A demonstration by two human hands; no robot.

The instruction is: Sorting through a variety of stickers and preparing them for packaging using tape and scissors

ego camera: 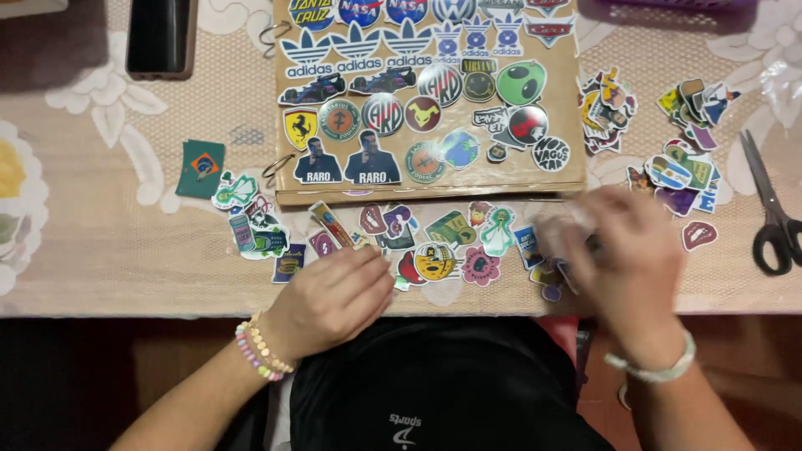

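While the left hand [334, 299] rests palm-down at the near edge of the table [125, 250], its fingers lie loosely curled over the nearest loose stickers [434, 242]; whether a sticker is pinched beneath them cannot be told. The right hand [622, 250] is blurred with motion over the right end of the same sticker row. It appears partly closed, possibly about a pale, translucent scrap, but the blur prevents a firm reading of what it holds.

Loose stickers run in a row along the near edge, just in front of a brown ring-bound album [426, 100] whose open page is already closely covered with stuck-down stickers. Two further sticker piles [652, 134] lie toward the right edge, beside a pair of black scissors [773, 209]. A dark phone [160, 38] lies at the far left corner. A single green sticker [200, 169] sits apart, left of the album.

Judged from this layout, the step in hand is sorting or picking among the loose stickers, with both hands working the row. The next move would call for one sticker to be separated cleanly from its neighbours, since many overlap. A light fingertip grip at the sticker's edge suits this. The page offers little bare space, so placement would need care near its lower margin.
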